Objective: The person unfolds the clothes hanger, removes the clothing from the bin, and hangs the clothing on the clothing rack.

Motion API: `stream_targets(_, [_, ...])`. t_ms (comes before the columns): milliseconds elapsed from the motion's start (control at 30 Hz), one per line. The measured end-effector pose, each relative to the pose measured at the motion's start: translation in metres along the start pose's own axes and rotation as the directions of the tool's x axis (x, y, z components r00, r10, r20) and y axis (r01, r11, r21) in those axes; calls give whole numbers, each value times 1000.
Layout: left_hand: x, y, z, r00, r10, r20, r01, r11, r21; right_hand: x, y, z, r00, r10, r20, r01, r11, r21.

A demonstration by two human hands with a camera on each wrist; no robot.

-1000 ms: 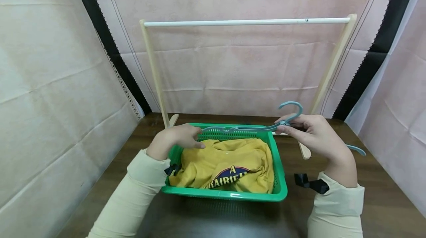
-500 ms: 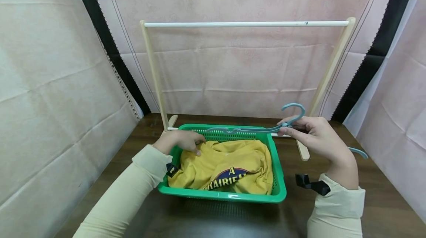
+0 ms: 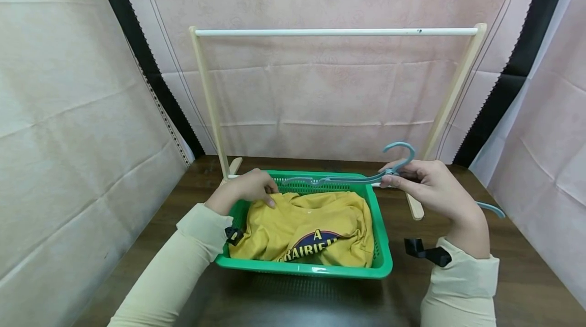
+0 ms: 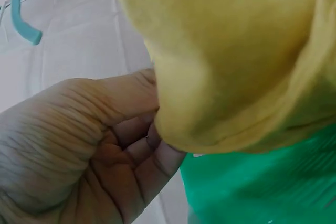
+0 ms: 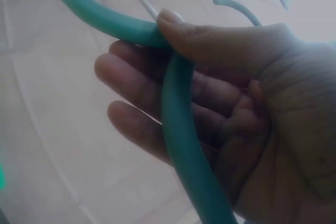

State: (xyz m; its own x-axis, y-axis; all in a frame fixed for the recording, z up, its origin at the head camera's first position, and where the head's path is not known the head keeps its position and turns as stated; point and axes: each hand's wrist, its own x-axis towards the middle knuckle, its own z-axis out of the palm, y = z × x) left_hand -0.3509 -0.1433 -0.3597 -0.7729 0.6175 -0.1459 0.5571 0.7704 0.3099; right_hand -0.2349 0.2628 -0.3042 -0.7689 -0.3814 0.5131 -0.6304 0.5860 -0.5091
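Observation:
A yellow shirt with a dark blue and yellow print lies bunched in a green basket. My left hand is at the shirt's upper left corner. Close up in the left wrist view, the thumb and fingers pinch the edge of the cloth. My right hand holds a light blue clothes hanger above the basket's back right rim, pinching it just below the hook. One arm of the hanger reaches left over the basket; the other shows behind the right wrist. In the right wrist view, thumb and fingertips meet at the hanger's neck.
Behind the basket stands a rack with a white top bar, cream posts and a low crossbar. Its right foot rests on the brown wooden table. Pale cloth walls close in the sides and back.
My left hand has come down from the hanger's left end onto the shirt's corner and now pinches it. The right hand and hanger have stayed nearly still.

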Motion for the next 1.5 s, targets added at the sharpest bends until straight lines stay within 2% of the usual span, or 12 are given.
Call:
stream_targets(133, [-3,0,-6,1000,15,-24,-16,999,-29,1,1,0,1000,7,17,-8,1000,17])
stream_targets(300, [-12,3,-21,1000,1,-20,-4,990,-144,2,3,1,998,2,71,-8,996,86])
stream_targets(367, [-16,3,-26,999,-14,-37,8,988,-152,3,3,1,996,3,90,-12,994,107])
stream_targets(533, [-23,2,-34,998,-4,-59,-6,986,-168,1,3,2,996,11,93,-19,996,89])
stream_targets(700, [-25,-1,-34,998,37,-53,-49,968,-246,1,3,2,996,15,93,-22,997,72])
stream_targets(967, [-26,4,-35,997,34,-74,-51,968,-245,2,2,5,995,6,95,-14,996,89])
stream_targets(1133, [-28,6,-38,995,53,-87,-72,968,-239,2,1,5,998,-33,44,31,998,46])
stream_targets(1267, [-30,8,-41,991,74,-111,-100,963,-249,1,0,3,1000,-22,16,21,999,27])
stream_targets(1500, [-34,16,-42,982,87,-171,-125,966,-226,4,-2,6,998,-32,53,28,996,88])
